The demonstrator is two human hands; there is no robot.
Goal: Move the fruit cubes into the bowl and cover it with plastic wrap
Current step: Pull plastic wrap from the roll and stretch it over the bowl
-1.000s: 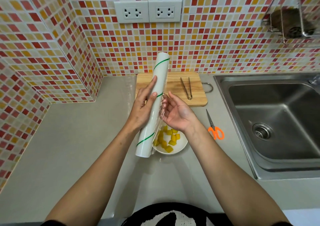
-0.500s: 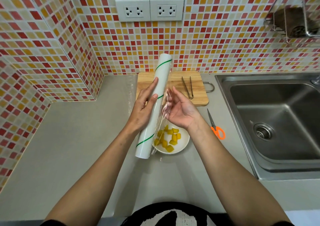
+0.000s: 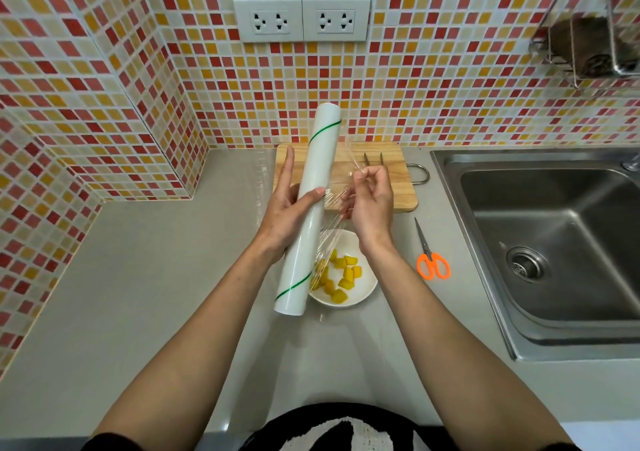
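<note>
Above bowl (image 3: 363,298), my left hand (image 3: 287,215) grips stiff, light roll (image 3: 311,208); right hand (image 3: 370,205) pinches film edge (image 3: 341,187). Film flimsy, clingy; I'd hold corners.

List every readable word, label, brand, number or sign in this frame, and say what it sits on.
None can be read.
White plastic-wrap roll: only green diagonal stripes, no lettering.
White double wall socket: no visible marking.
Orange-handled scissors: no print visible.
Black-and-white garment at the bottom edge: a pattern, not legible text.
</note>
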